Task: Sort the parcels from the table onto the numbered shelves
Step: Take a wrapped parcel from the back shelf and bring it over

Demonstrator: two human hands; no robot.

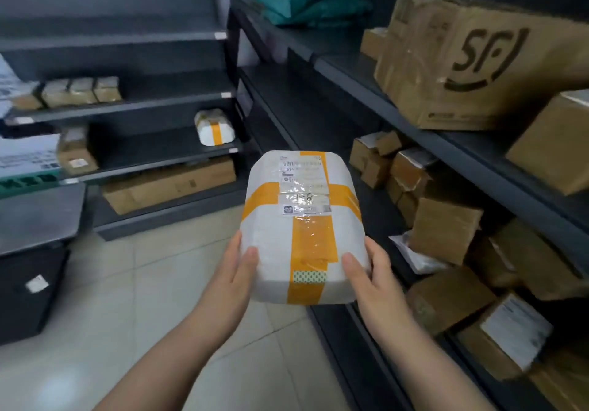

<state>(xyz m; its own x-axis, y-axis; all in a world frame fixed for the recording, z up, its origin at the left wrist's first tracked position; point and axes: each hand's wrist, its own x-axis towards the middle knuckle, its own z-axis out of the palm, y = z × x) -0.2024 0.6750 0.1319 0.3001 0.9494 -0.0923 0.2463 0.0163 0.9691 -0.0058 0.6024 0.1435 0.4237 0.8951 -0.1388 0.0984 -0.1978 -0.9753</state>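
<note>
Left hand (pixel 236 271) and right hand (pixel 373 274) outstretched | fingers (pixel 250 256) curled, gripping white parcel (pixel 302 225) near corners

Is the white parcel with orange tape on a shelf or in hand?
In hand: left hand and right hand grip the white parcel by its near corners, above the floor.

White parcel (pixel 302 229), orange tape crossed, label up, aloft beside shelves (pixel 462 152)

Pale tiled floor (pixel 127 299), with a green tray (pixel 28 183) at far left.
</note>
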